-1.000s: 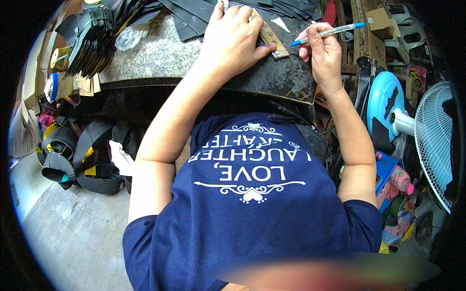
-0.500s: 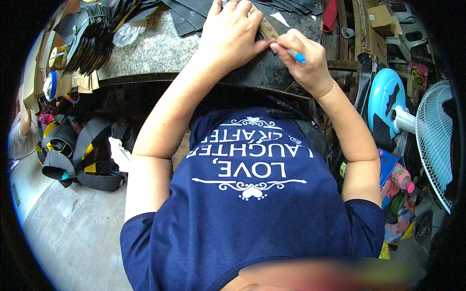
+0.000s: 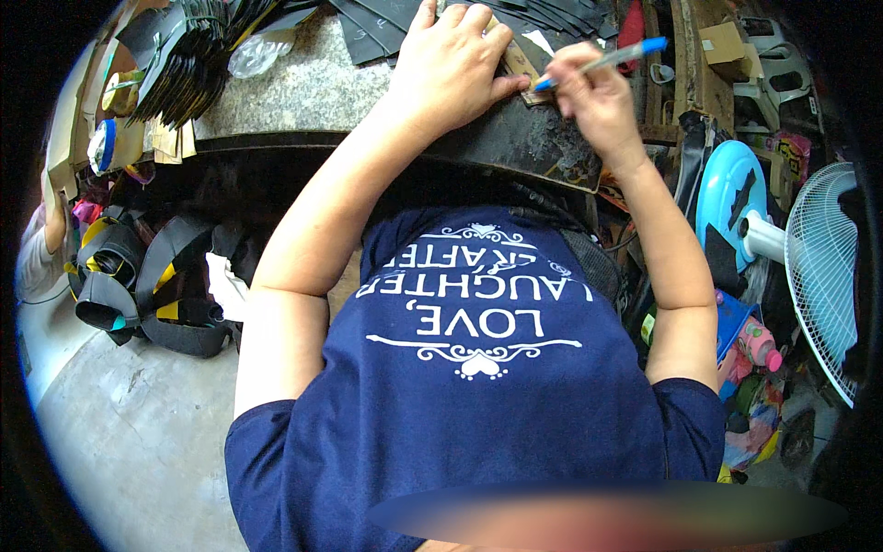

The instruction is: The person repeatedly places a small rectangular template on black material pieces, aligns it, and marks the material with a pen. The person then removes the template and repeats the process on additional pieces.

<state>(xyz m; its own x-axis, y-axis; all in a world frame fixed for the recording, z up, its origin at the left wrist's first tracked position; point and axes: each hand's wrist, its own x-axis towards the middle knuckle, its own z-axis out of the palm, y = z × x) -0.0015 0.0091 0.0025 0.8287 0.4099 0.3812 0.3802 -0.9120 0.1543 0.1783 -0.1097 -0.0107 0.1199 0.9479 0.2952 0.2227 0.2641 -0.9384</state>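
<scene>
- Head view: the left hand [image 3: 452, 66] lies flat, fingers spread, pinning a thin tan template [image 3: 518, 66] to the table [image 3: 303, 92].
- The right hand [image 3: 593, 97], just beside it, pinches a blue-capped pen [image 3: 602, 62], tip at the template's edge.
- The template looks light, stiff and prone to sliding; best pressed from above.
- A small brown cardboard box [image 3: 722, 41] sits beyond the right hand.

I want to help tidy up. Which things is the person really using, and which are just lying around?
In use:
- left hand pressing down the tan template
- right hand holding the blue pen
- dark sheet underneath

Lying about:
- stack of black cut pieces
- white fan
- blue stool
- black straps
</scene>
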